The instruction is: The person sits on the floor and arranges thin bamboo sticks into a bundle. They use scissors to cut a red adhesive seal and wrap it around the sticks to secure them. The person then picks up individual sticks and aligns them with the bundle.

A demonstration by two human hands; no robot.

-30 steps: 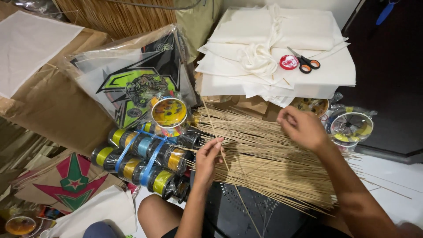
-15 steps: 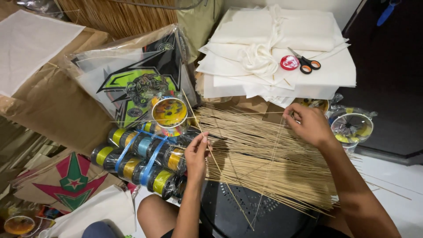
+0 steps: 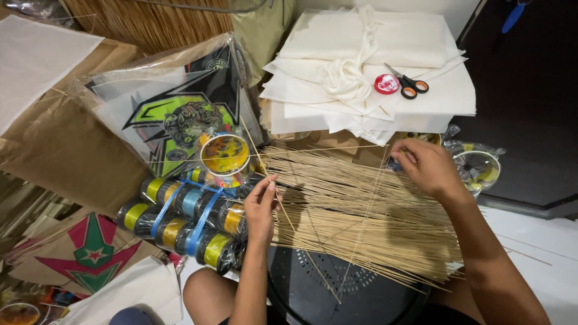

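left hand: the left hand is nearly closed, thumb and fingertips pinched on a thin stick at the near-left edge of the stick pile; the stick runs from above the fingers down past the wrist
right hand: the right hand lies palm down on the far-right corner of the pile, fingers curled and pressing; whether it grips a stick I cannot tell
stick pile: a wide bundle of pale thin sticks spreads between both hands, over a black round stool below the wrists
spools: a blue-strapped pack of yellow thread spools sits just left of the left hand; one loose reel stands above it
kites: a bagged green-and-black kite lies beyond the left hand; a red-and-green one well to its left
paper: a stack of white sheets lies beyond the right hand, carrying orange-handled scissors and a red tape roll
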